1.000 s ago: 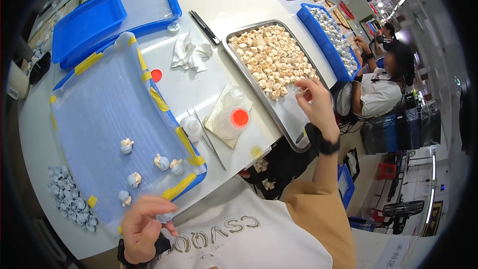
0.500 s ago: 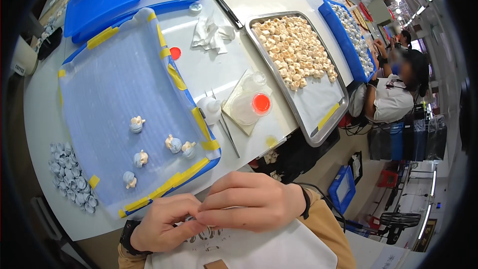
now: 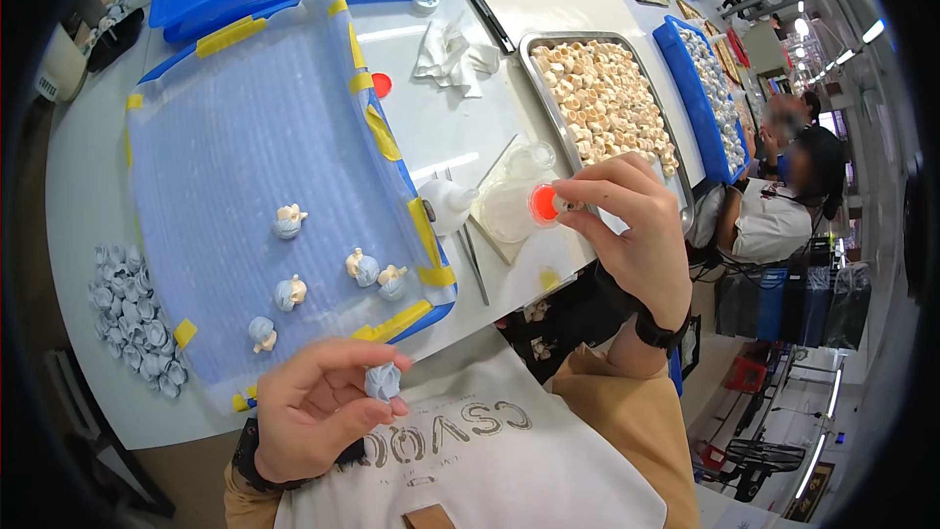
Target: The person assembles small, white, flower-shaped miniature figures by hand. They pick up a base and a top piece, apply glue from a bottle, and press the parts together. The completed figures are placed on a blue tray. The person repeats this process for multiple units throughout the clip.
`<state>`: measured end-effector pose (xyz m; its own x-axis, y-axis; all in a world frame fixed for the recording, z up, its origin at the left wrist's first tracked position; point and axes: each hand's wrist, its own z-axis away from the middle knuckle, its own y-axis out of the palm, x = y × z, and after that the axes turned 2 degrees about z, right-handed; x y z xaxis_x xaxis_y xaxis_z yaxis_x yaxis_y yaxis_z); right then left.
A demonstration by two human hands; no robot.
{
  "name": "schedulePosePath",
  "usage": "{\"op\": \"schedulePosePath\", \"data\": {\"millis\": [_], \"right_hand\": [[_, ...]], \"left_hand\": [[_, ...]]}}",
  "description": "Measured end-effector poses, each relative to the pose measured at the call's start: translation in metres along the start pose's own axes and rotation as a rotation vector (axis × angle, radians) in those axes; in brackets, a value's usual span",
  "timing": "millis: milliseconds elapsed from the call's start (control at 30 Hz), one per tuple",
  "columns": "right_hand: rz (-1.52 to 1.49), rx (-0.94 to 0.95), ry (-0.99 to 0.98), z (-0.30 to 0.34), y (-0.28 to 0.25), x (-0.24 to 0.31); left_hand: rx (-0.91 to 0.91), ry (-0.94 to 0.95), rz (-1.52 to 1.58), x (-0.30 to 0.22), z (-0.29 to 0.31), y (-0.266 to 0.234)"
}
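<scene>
My left hand (image 3: 318, 407) pinches a small pale-blue moulded piece (image 3: 383, 382) between thumb and fingertips, low in front of my apron. Reaching forward, my right hand (image 3: 632, 230) is closed at the red round top (image 3: 544, 204) of a clear jar (image 3: 509, 210). Thumb and forefinger press on a small pale thing there, too covered to name. Several small cream-and-blue pieces (image 3: 290, 221) lie on the sheet-lined blue tray (image 3: 235, 127), taped in yellow. Left of it, loose pale-blue pieces (image 3: 132, 318) are heaped on the table.
A metal tray (image 3: 607, 98) holds many hollow cream pieces. Near the jar are a white bottle (image 3: 448, 204) and tweezers (image 3: 476, 269). Crumpled tissue (image 3: 453, 57), a red cap (image 3: 381, 85) and a black pen (image 3: 486, 14) lie farther back. A blue bin (image 3: 700, 98) stands before co-workers.
My hands have come apart. The right has moved forward and right to the red-topped jar; the left stays low, now showing the pale-blue piece. The view has shifted slightly.
</scene>
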<state>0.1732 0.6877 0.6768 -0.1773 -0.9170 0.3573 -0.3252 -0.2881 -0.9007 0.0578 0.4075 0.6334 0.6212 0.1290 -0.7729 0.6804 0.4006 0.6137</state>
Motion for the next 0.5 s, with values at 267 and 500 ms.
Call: {"op": "schedulePosePath", "data": {"millis": [267, 500], "right_hand": [[0.007, 0.009, 0.004, 0.003, 0.003, -0.001], [-0.097, -0.21, 0.084, 0.028, 0.021, -0.006]], "left_hand": [[-0.016, 0.062, -0.048, 0.004, 0.0, -0.004], [-0.082, 0.145, -0.017, 0.007, -0.005, 0.002]]}}
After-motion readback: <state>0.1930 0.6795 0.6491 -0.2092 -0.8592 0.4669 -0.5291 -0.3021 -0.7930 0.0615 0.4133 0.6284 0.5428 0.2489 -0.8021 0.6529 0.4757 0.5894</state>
